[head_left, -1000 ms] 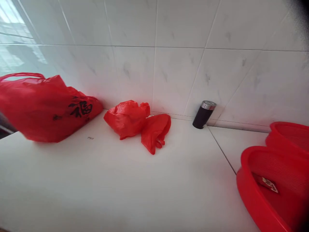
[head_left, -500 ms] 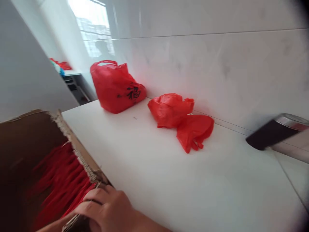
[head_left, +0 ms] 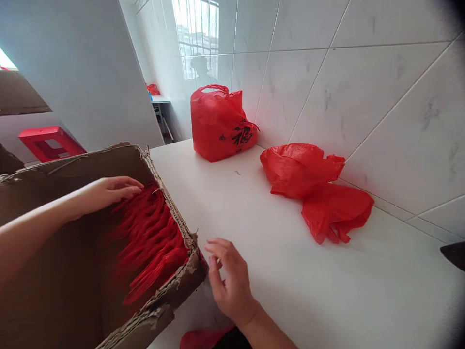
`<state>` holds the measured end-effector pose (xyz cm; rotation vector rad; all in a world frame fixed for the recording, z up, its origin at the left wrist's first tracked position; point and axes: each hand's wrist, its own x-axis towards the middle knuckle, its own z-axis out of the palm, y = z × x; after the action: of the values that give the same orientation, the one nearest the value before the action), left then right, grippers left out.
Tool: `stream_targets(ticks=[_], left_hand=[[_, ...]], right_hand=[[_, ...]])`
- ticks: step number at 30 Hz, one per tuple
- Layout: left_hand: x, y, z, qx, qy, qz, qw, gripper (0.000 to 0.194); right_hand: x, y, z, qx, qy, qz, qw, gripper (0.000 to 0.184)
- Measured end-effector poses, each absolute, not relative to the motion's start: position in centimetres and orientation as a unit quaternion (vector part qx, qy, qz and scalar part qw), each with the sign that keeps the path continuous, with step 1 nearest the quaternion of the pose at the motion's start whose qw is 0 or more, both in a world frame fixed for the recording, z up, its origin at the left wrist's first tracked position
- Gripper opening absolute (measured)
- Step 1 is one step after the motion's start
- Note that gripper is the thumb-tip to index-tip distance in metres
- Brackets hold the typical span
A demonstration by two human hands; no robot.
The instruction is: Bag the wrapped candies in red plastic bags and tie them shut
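Observation:
A worn cardboard box (head_left: 181, 286) with frayed edges stands open at the left. Inside, along its right wall, lie bunched rows of soft red material (head_left: 156, 232); I cannot tell what it is. My left hand (head_left: 109, 191) reaches into the box, fingers stretched out over the far end of the red rows. Whether its fingertips touch them is unclear. My right hand (head_left: 230, 276) hovers just right of the box's near corner, empty, with curved fingers apart.
On the white table (head_left: 276, 271), a full red plastic bag (head_left: 221, 126) stands near the tiled wall (head_left: 381, 92). Crumpled red bags (head_left: 301, 169) lie right of it. A dark object (head_left: 454, 254) shows at the right edge. Behind the box is a red carton (head_left: 51, 143).
My right hand has let go of the box edge and moved right. My left hand now shows inside the box. The view has shifted left, bringing more of the box in.

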<state>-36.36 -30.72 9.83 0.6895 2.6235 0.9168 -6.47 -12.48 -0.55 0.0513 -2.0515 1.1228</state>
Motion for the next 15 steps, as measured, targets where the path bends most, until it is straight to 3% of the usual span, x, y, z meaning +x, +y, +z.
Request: stream_targets(ticks=[2,7,15], left_hand=[[-35.4,-30.1,11.6,0.258,0.894,0.341,0.132,0.086],[-31.3,-25.3,13.0,0.366,0.842,0.362,0.160,0.069],[-22.4,-8.4,13.5,0.595,0.743,0.247,0.182,0.045]], right_hand=[[-5.8,-11.2,-0.2,-0.023,-0.805,0.445,0.391,0.035],[0.3,-7.1,0.7,-0.046,-0.851,0.367,0.372,0.043],[14.3,-4.4,-0.3,-0.316,-0.827,0.269,0.378,0.035]])
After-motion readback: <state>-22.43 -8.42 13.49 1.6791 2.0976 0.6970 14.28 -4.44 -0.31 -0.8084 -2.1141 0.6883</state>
